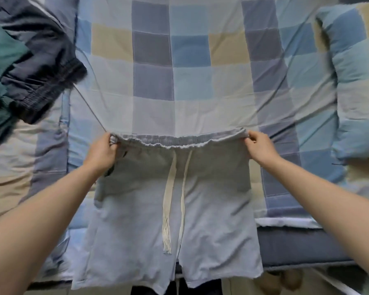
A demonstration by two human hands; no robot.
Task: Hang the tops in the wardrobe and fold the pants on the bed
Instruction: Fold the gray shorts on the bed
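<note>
The pale grey cotton drawstring shorts (175, 188) are being held up over the checked blue bed cover (190, 60), their elastic waistband pinched at each end by the left hand (102, 152) and right hand (260, 149), fingers curled closed, so the legs are hanging flat between them, probably for laying down and folding.

I am reading no text, label, brand or number anywhere: nothing legible is showing on the clothes or bedding.
</note>
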